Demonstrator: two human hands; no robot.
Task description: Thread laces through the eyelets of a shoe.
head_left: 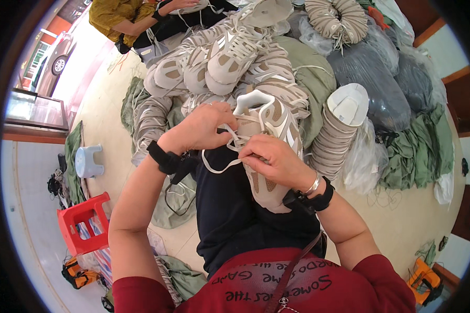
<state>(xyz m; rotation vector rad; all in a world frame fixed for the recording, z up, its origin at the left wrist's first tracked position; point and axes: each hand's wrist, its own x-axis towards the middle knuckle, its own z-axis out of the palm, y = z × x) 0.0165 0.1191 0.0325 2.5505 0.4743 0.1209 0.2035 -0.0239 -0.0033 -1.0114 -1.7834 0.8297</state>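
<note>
A beige and white shoe upper [271, 197] lies across my dark-trousered lap, its toe towards me and its pale-lined collar on the far side. A flat white shoelace [212, 168] runs through its eyelets and hangs in a loop to the left. My left hand [206, 127] is closed at the left side of the tongue, pinching the shoelace. Over the lower eyelets, my right hand [274, 160] also pinches the lace between thumb and fingers. The exact lace ends are hidden by my fingers.
Beyond the upper are heaped many similar shoe uppers [227, 57]. A nested stack [331, 141] stands at right, near grey plastic bags [368, 83] and green cloth [420, 151]. Left are a blue stool [89, 160] and red stool [83, 224]. Another person [125, 21] sits at far left.
</note>
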